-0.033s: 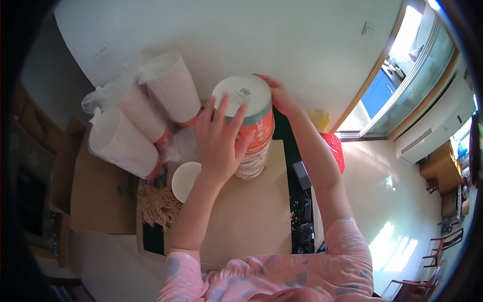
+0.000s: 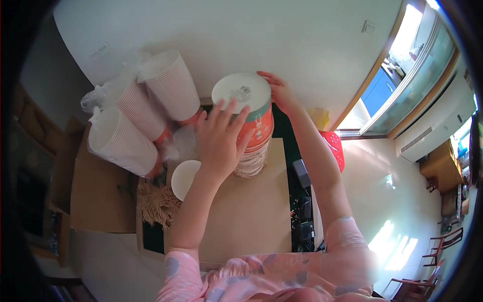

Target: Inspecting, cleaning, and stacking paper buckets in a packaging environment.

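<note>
On the cardboard sheet (image 2: 241,216) stands a tall stack of nested orange and green paper buckets (image 2: 259,126), bottom up, its round white base on top. Pale cord loops bunch around the stack's lower part. My left hand (image 2: 221,138) is at the near left side of the stack, fingers spread and fingertips by the upper rim. My right hand (image 2: 282,93) is at the far right side, fingers stretched out by the rim. Whether either palm presses on the stack is hard to tell. A round white piece (image 2: 185,179) lies beside my left forearm.
Several bagged stacks of white cups or buckets (image 2: 123,141) lean at the left. Below them are a bundle of tan cord (image 2: 158,204) and a cardboard box (image 2: 100,196). Small dark devices (image 2: 305,211) line the table's right edge, near a red stool (image 2: 334,148).
My left fingertips have drawn back slightly from over the white base to its near edge. My right fingers have lifted a little. The bucket stack stays nearly in place.
</note>
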### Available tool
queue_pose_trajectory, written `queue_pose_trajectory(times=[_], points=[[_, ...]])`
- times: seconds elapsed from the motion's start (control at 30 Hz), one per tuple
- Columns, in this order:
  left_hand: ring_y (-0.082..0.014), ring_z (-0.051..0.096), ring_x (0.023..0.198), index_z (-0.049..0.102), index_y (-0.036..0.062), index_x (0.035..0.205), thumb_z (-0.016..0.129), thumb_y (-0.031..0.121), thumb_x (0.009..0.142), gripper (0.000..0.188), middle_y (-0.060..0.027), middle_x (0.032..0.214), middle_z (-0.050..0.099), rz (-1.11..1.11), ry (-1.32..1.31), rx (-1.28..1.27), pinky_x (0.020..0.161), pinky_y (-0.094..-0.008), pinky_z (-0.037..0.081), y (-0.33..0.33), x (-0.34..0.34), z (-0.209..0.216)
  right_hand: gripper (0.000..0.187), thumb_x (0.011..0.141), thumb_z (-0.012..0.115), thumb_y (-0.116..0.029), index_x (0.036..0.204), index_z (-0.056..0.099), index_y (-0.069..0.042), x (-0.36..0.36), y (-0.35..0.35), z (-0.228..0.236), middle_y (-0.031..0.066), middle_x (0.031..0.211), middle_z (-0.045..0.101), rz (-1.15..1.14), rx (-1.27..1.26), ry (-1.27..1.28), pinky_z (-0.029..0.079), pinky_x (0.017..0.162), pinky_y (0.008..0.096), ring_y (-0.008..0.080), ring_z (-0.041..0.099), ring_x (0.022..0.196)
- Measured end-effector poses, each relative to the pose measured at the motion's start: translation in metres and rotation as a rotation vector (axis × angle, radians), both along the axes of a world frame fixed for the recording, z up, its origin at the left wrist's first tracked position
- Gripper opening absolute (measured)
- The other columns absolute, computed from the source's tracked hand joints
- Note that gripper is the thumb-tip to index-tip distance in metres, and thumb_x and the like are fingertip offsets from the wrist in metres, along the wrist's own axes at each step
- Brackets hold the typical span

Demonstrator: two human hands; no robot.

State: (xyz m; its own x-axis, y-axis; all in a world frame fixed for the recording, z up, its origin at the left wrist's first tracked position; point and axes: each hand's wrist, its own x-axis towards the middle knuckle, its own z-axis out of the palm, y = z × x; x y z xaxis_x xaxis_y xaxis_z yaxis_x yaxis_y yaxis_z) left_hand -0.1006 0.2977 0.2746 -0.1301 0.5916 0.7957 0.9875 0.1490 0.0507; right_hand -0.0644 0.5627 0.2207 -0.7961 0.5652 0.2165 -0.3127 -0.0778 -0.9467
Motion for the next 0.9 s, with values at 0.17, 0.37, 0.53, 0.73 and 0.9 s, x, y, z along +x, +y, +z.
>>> queue_pose_trajectory(times=[0.17,0.37,0.53,0.73,0.9], points=[[-0.0285,0.037,0.127,0.041,0.0198,0.136,0.063,0.027,0.082,0.059,-0.007,0.14,0.039,0.042,-0.034,-0.246,0.099,-0.0541,0.033,0.01,-0.001,-0.038,0.031,0.08,0.047,0.004,0.108,0.059,-0.001,0.037,-0.016,-0.031,0.0091,0.1,0.064,-0.392,-0.111,0.037,0.047,0.076,0.0248,0.0161,0.061,0.088],[-0.0383,0.038,0.124,0.038,0.0104,0.136,0.064,0.007,0.079,0.063,-0.0196,0.138,0.037,-0.144,-0.268,-0.031,0.1,-0.0472,0.033,-0.056,0.017,-0.082,0.02,0.081,0.039,0.01,0.082,0.055,-0.001,0.108,-0.163,-0.082,0.0042,0.075,0.056,-0.538,0.294,0.055,0.042,0.063,0.0209,0.011,0.052,0.068],[-0.0296,0.053,0.097,0.051,0.0047,0.114,0.061,0.002,0.08,0.035,-0.0144,0.109,0.052,0.082,-0.639,-0.015,0.081,-0.0383,0.045,-0.167,-0.002,-0.191,0.009,0.083,0.054,0.001,0.09,0.058,-0.004,0.087,-0.262,-0.151,0.0056,0.079,0.059,-0.108,0.268,-0.306,0.046,0.063,0.0262,0.015,0.057,0.072],[-0.0153,0.056,0.076,0.054,0.0027,0.103,0.058,0.007,0.088,0.016,-0.0057,0.086,0.058,0.24,-1.074,0.016,0.07,-0.028,0.046,-0.23,-0.046,-0.241,0.022,0.078,0.065,-0.018,0.088,0.054,-0.002,-0.017,-0.283,-0.205,0.0143,0.08,0.061,-0.501,0.594,-0.609,0.05,0.072,0.0408,0.0341,0.062,0.08],[-0.0104,0.057,0.067,0.056,0.0044,0.099,0.056,0.008,0.089,0.01,-0.0027,0.081,0.061,0.201,-1.482,0.097,0.06,-0.0238,0.048,-0.253,-0.061,-0.273,0.024,0.072,0.066,-0.021,0.082,0.06,-0.001,-0.038,-0.282,-0.209,0.0177,0.078,0.063,-0.301,0.553,-0.785,0.05,0.072,0.0437,0.0348,0.063,0.078]])
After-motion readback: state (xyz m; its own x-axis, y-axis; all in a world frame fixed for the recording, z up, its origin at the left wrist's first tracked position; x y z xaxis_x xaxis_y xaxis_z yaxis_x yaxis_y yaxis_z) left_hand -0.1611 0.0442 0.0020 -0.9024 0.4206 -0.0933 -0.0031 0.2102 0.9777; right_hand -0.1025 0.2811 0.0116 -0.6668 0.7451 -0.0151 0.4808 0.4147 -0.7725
